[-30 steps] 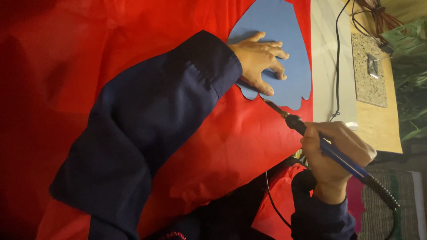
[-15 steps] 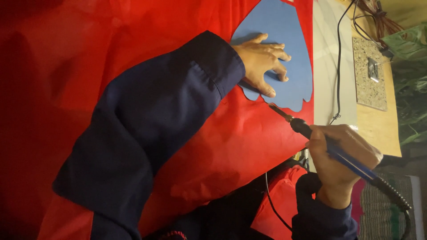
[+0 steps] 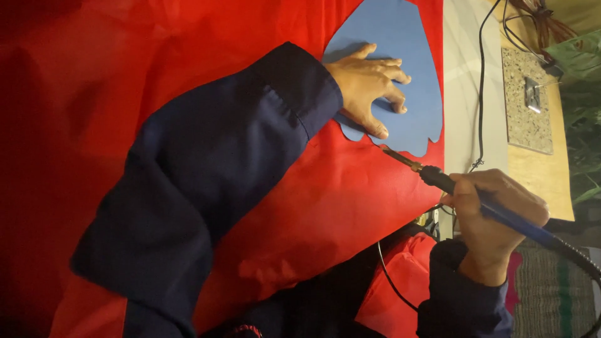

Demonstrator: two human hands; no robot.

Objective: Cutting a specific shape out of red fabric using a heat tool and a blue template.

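Note:
A blue paper template (image 3: 413, 56) with a scalloped lower edge lies on a wide red fabric (image 3: 188, 56). My left hand (image 3: 369, 87) presses flat on the template, fingers spread, its dark blue sleeve crossing the fabric. My right hand (image 3: 494, 219) grips a blue-handled hot cutting tool (image 3: 494, 209) like a pen. Its metal tip (image 3: 391, 152) touches the fabric right at the template's lower edge, just below my left thumb.
A black cord (image 3: 481, 81) runs over the pale table strip right of the fabric. A speckled stone slab (image 3: 526, 100) with a small metal part sits on a wooden surface. Green leaves show at far right, a striped woven mat (image 3: 551, 300) at bottom right.
The tool tip has slid a little along the template's lower edge. My left hand stays pressed on the blue template.

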